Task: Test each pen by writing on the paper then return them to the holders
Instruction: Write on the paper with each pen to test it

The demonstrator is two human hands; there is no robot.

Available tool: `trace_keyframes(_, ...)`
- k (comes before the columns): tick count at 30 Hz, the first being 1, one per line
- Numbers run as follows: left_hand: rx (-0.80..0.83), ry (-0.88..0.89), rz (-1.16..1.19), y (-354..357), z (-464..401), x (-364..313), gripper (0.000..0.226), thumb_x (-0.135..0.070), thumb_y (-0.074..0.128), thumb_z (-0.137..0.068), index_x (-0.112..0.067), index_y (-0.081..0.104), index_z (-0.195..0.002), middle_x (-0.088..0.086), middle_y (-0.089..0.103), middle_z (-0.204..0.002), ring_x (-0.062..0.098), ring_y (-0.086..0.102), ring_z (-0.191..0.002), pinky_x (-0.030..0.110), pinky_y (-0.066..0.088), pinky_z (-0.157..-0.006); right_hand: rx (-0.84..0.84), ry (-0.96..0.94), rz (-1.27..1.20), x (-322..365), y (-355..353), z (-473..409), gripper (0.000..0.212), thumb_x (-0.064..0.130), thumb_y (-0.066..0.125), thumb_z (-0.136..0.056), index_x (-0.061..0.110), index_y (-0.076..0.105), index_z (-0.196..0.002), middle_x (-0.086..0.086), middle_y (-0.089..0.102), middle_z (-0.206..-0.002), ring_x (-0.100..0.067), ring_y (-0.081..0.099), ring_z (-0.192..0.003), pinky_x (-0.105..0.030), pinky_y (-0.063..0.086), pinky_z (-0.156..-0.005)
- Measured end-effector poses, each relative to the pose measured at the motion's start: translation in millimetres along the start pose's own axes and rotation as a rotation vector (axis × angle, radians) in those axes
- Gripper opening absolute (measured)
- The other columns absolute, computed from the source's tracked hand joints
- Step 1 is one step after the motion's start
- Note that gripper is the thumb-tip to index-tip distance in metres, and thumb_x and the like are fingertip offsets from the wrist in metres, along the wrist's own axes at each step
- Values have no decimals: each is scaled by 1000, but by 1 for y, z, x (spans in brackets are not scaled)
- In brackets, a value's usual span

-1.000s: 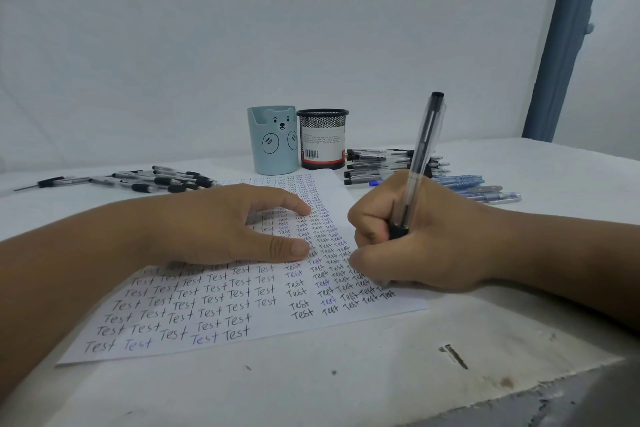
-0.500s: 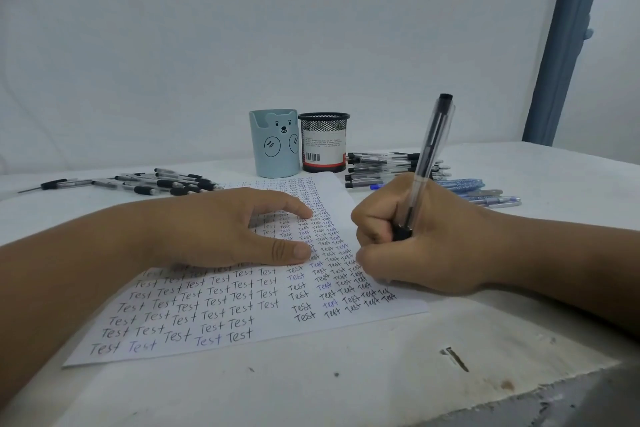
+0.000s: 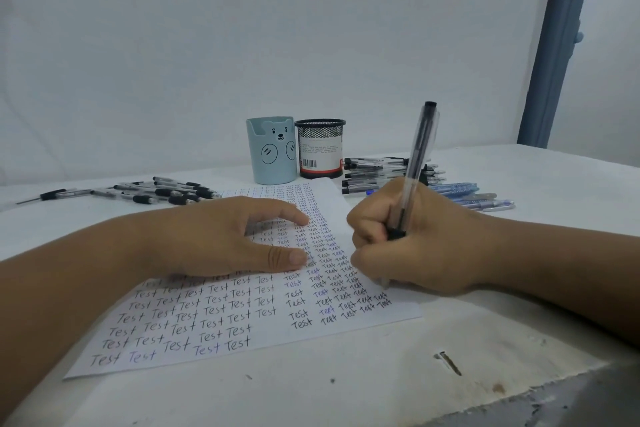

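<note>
Clear black-ink pen (image 3: 417, 163) stands tilted in the right hand (image 3: 415, 239), fingers curled round it, tip down at the paper (image 3: 242, 322). The left hand (image 3: 221, 236) lies flat on that sheet, fingers relaxed. Beyond both hands stand the bear holder (image 3: 272, 151) and mesh holder (image 3: 320, 149).

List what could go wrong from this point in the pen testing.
1. The paper is nearly full of "Test" words where the right hand writes with the pen; a new mark may overlap old ones and be hard to judge.
2. The right hand rests on fresh writing and might smear it.
3. Loose pens lie left and right of the holders; tested and untested ones could get mixed.
</note>
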State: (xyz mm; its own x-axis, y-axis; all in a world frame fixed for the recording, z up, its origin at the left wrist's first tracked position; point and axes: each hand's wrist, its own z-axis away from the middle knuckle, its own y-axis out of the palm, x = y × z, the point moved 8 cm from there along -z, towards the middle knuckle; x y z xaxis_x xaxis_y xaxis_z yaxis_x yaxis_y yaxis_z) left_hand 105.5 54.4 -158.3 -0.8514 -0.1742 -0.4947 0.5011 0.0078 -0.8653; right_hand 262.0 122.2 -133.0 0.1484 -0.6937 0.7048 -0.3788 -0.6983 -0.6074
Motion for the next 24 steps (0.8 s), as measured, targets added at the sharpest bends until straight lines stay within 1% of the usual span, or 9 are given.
trace_keyframes(3, -25, 1, -2, -4, 2, -3, 63, -84, 68, -61, -70, 51, -121, -32, 43, -148, -6, 37, -139, 36, 26, -123, -170, 88, -246, -10, -15, -5, 51, 34, 70, -88, 13, 41, -51, -6, 43, -47, -19, 37, -41, -27, 30, -46)
trace_keyframes(5, -61, 2, -1, -9, 2, -4, 58, -78, 67, -64, -68, 54, -120, -33, 45, -145, -7, 39, -137, 34, 27, -121, -218, 115, -282, -13, -22, -12, 63, 58, 54, -94, 13, 39, -53, -6, 41, -53, -21, 39, -49, -32, 30, -53)
trace_keyframes(6, -76, 0, -9, -11, 3, -4, 57, -77, 65, -65, -67, 55, -120, -33, 46, -144, -7, 40, -136, 32, 28, -120, -245, 112, -262, -13, -25, -16, 63, 60, 47, -97, 15, 37, -55, -6, 38, -56, -21, 41, -51, -32, 31, -56)
trace_keyframes(9, -110, -11, -10, -14, 4, -4, 51, -75, 65, -68, -66, 57, -118, -38, 48, -136, -5, 42, -133, 29, 30, -115, -392, 76, -216, -14, -44, -23, 43, 54, 48, -93, 16, 41, -73, -1, 32, -54, -18, 34, -44, -23, 30, -44)
trace_keyframes(12, -163, -30, 16, -19, 6, -2, 50, -74, 65, -68, -62, 61, -117, -40, 51, -126, -3, 47, -128, 29, 33, -109, -485, 70, -66, -18, -62, -26, 37, 56, 55, -85, 22, 45, -95, -2, 38, -46, -17, 27, -38, -25, 28, -40)
trace_keyframes(15, -187, -34, 42, -22, 6, -3, 50, -76, 65, -67, -61, 63, -114, -34, 57, -131, 1, 51, -126, 37, 36, -112, -530, 51, 215, -15, -74, -25, 18, 37, 54, -101, 20, 58, -96, -15, 59, -58, -7, 43, -35, -17, 36, -43)
trace_keyframes(17, -203, -36, 46, -23, 7, -3, 48, -76, 65, -65, -62, 64, -111, -36, 60, -124, 0, 54, -122, 40, 39, -111, -557, 19, 354, -14, -77, -25, 17, 27, 52, -104, 20, 61, -93, -11, 66, -68, -3, 54, -45, -12, 37, -49)
trace_keyframes(22, -258, -30, 96, -27, 9, -3, 38, -70, 68, -68, -55, 71, -103, -34, 67, -112, -3, 60, -113, 32, 44, -102, -555, -55, 457, -18, -71, -29, 9, 26, 60, -100, 27, 67, -95, -4, 65, -64, -18, 54, -53, -29, 45, -57)
trace_keyframes(24, -282, -25, 114, -29, 9, -3, 35, -66, 70, -70, -50, 73, -101, -34, 69, -109, -6, 61, -109, 25, 44, -96, -513, -60, 478, -19, -66, -33, 10, 23, 60, -100, 22, 70, -99, 7, 60, -61, -11, 53, -54, -24, 43, -56)
